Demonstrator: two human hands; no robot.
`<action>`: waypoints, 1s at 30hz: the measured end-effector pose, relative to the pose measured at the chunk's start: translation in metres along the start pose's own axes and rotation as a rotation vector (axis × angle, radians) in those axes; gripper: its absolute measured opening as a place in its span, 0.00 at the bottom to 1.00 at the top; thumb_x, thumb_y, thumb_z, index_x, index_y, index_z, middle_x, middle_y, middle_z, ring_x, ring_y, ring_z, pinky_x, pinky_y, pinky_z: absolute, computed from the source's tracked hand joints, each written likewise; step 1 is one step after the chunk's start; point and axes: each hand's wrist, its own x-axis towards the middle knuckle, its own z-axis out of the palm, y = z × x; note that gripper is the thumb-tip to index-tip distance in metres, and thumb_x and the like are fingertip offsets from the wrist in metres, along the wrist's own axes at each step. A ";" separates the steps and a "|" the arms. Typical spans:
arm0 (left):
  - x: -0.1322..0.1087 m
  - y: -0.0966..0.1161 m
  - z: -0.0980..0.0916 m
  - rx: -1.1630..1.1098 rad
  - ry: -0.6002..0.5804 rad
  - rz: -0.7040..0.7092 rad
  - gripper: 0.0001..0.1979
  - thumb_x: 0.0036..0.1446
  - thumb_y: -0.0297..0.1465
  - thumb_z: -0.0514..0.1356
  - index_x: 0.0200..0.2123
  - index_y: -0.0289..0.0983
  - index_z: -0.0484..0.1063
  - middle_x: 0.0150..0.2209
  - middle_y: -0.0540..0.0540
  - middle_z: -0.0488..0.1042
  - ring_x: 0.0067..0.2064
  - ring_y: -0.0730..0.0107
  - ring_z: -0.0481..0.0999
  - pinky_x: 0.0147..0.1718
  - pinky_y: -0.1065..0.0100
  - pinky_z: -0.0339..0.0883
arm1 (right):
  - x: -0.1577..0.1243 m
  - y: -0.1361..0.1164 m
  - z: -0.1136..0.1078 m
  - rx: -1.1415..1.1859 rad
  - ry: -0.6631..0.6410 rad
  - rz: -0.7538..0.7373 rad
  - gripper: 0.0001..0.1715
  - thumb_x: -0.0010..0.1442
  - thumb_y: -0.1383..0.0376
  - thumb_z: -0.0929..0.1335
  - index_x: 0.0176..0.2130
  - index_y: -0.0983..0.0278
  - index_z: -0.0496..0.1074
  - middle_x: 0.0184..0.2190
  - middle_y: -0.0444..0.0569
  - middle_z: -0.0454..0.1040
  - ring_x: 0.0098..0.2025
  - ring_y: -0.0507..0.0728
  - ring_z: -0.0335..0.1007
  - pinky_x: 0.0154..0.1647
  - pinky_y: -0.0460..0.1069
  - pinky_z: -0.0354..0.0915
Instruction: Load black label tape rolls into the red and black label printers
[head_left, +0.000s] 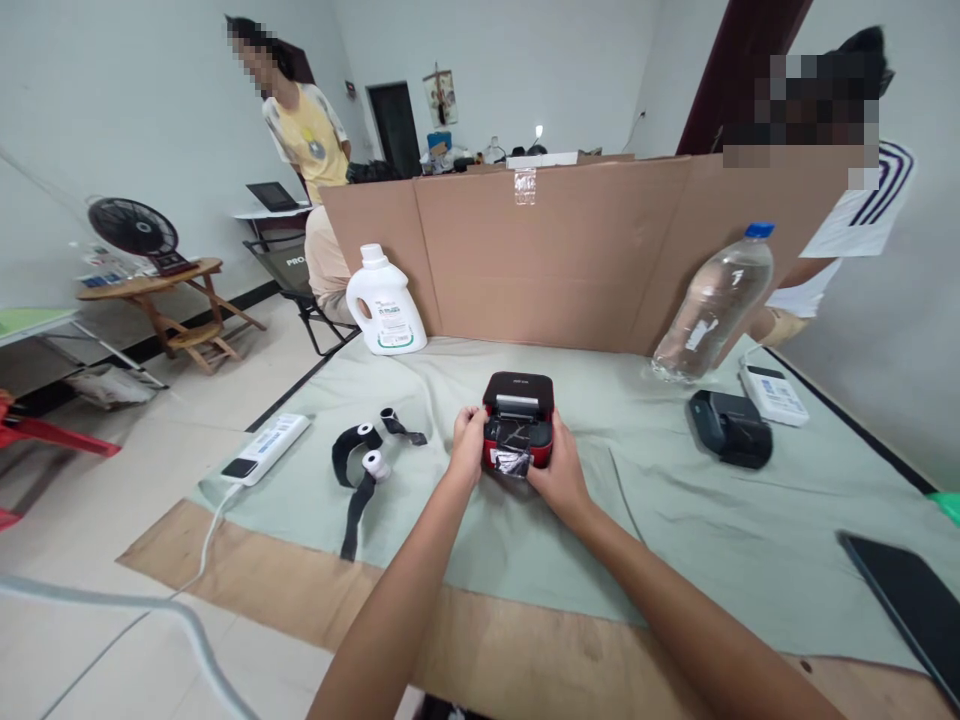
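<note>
Both my hands hold a small red-and-black label printer at the middle of the cloth-covered table. Its left side is gripped by my left hand, fingers closed. My right hand wraps the right side, thumb near the front edge. A crumpled, shiny dark strip hangs over the printer's front. To the left lie a few small white-cored rolls with black strips: one upper roll, one curled roll and one unrolled roll. The undersides of my fingers are hidden.
A cardboard panel stands at the back. Near it are a white detergent jug and a large clear bottle. Power strips, a black printer and a dark phone lie around. Two people are beyond.
</note>
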 end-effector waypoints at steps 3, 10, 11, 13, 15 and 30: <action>-0.002 -0.008 -0.001 -0.042 -0.033 0.000 0.14 0.47 0.38 0.63 0.26 0.39 0.60 0.24 0.57 0.61 0.26 0.76 0.62 0.28 0.73 0.58 | 0.001 0.004 0.001 -0.005 -0.008 -0.005 0.53 0.54 0.59 0.72 0.71 0.61 0.50 0.63 0.58 0.66 0.63 0.70 0.62 0.63 0.66 0.60; -0.008 -0.034 -0.007 -0.089 -0.037 0.189 0.18 0.58 0.46 0.61 0.29 0.39 0.61 0.28 0.55 0.61 0.30 0.74 0.63 0.34 0.73 0.61 | 0.001 -0.001 -0.020 0.030 0.082 -0.154 0.39 0.58 0.56 0.68 0.66 0.63 0.60 0.66 0.61 0.60 0.68 0.70 0.57 0.64 0.66 0.61; -0.008 -0.035 -0.008 -0.073 -0.040 0.207 0.18 0.58 0.47 0.60 0.29 0.40 0.60 0.28 0.55 0.61 0.30 0.74 0.62 0.34 0.73 0.60 | 0.005 -0.005 -0.027 0.046 0.106 -0.192 0.33 0.59 0.57 0.67 0.62 0.62 0.65 0.64 0.60 0.63 0.66 0.68 0.60 0.62 0.65 0.63; -0.008 -0.034 -0.008 -0.048 -0.032 0.229 0.18 0.60 0.46 0.59 0.29 0.40 0.60 0.28 0.55 0.60 0.31 0.74 0.62 0.34 0.73 0.60 | 0.023 -0.015 -0.038 0.047 0.105 -0.202 0.21 0.63 0.58 0.64 0.53 0.60 0.73 0.56 0.57 0.73 0.58 0.65 0.69 0.57 0.61 0.67; -0.008 -0.033 -0.009 -0.020 -0.023 0.241 0.17 0.60 0.46 0.59 0.29 0.40 0.61 0.28 0.54 0.60 0.31 0.73 0.61 0.35 0.73 0.60 | 0.051 -0.024 -0.043 -0.034 -0.016 -0.122 0.16 0.66 0.61 0.62 0.46 0.60 0.77 0.46 0.53 0.79 0.48 0.62 0.75 0.52 0.57 0.69; -0.007 -0.031 -0.009 -0.009 -0.034 0.236 0.17 0.60 0.46 0.59 0.29 0.41 0.62 0.29 0.52 0.62 0.33 0.69 0.63 0.37 0.69 0.61 | 0.135 -0.070 -0.031 -0.570 -0.745 0.045 0.12 0.59 0.72 0.65 0.38 0.62 0.78 0.41 0.53 0.81 0.45 0.64 0.75 0.50 0.57 0.67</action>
